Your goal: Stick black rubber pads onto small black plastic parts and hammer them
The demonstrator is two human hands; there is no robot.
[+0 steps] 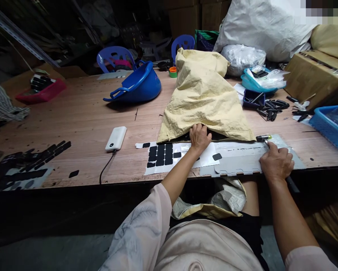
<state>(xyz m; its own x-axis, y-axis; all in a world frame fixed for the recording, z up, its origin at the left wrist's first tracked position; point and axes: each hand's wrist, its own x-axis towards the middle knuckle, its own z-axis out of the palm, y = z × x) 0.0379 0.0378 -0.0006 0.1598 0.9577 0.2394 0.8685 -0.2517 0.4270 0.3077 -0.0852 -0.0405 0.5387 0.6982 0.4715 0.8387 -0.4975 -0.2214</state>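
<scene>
A cream woven sack (204,101) lies on the table, its open mouth facing me and dark inside. My left hand (199,137) is at that mouth, fingers curled in at the opening; what they grip there is hidden. In my right fist (277,162) is a small hammer (263,138), its head pointing away from me and its black handle sticking out below the hand. The hammer head is over a grey sheet (239,162) at the table's front edge. Beside it, a white backing sheet (157,170) carries rows of black rounded stickers (160,154).
A white power bank (116,138) with a cable sits left of the sheets. Behind it rests a tilted blue basin (143,84). Several black pieces (272,109) lie right of the sack, near a blue tray (326,128) and a cardboard box (317,81).
</scene>
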